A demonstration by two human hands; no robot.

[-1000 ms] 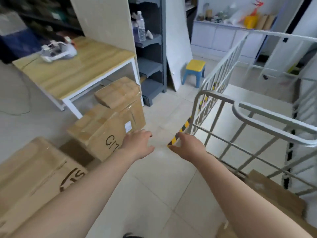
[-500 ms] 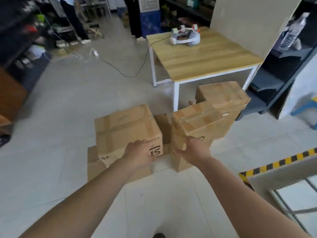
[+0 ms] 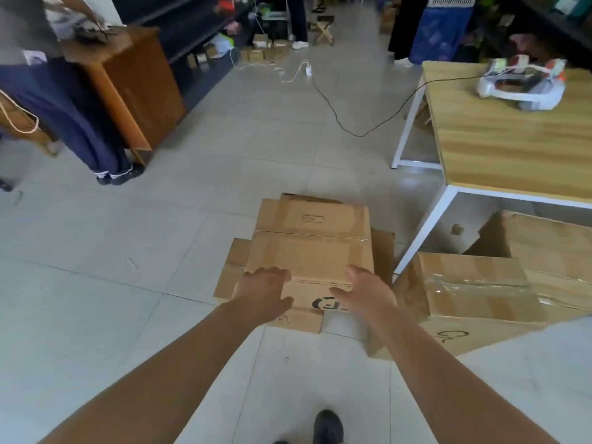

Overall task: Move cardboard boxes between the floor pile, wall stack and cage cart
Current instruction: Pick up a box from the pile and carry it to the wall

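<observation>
A brown cardboard box [image 3: 310, 248] with black print on its near face sits on top of lower cardboard boxes [image 3: 230, 277] on the tiled floor, straight ahead of me. My left hand [image 3: 264, 291] lies against its near left corner, fingers spread over the top edge. My right hand [image 3: 365, 291] is at the near right corner, fingers apart, thumb across the front face. The box rests on the pile. To the right lies a taped box [image 3: 474, 290], with another box [image 3: 544, 238] behind it, partly under the table.
A wooden-topped table [image 3: 499, 149] with white legs stands at the right, carrying a white headset device [image 3: 522, 88]. A black cable [image 3: 336, 113] runs across the floor. A wooden cabinet [image 3: 134, 88] and a person in dark trousers [image 3: 73, 123] are at the left.
My view has swung left, away from the cage cart, to the floor pile. Both hands have reached forward and come onto the near edge of the top box.
</observation>
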